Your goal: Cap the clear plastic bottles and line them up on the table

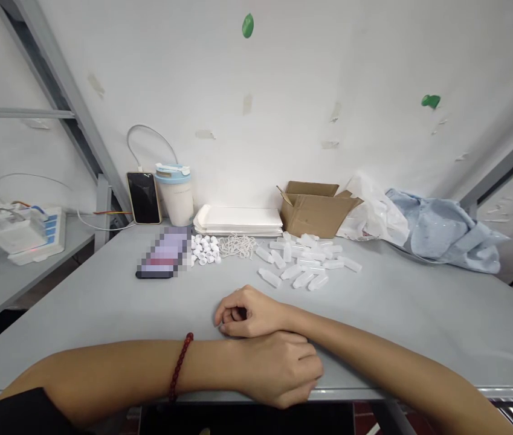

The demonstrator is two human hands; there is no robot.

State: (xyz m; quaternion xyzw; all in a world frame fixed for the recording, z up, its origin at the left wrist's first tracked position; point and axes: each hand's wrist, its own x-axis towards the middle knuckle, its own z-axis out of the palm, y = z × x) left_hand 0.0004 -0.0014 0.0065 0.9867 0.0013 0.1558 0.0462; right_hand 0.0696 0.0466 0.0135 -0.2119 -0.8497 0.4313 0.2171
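My forearms lie crossed at the front edge of the grey table (pixel 115 314). My left hand (pixel 281 368), with a red bead bracelet (pixel 180 365) at its wrist, rests against my right forearm, fingers curled into a loose fist. Just beyond it, my right hand (pixel 249 311) lies on its side, its fingers bent inward around a hollow with nothing visible inside. Nearest to the right hand are several translucent plastic bottles (pixel 304 263), lying loose. Left of them are a heap of pale loops of string (pixel 237 246) and several small white caps (pixel 205 249).
Along the wall stand a phone (pixel 144 198), a cup with a blue lid (pixel 175 193), a stack of white paper (pixel 238 220), an open cardboard box (pixel 315 211), a plastic bag (pixel 371 211) and blue cloth (pixel 451 229). Another phone (pixel 164 252) lies flat. A power strip (pixel 41 235) sits left.
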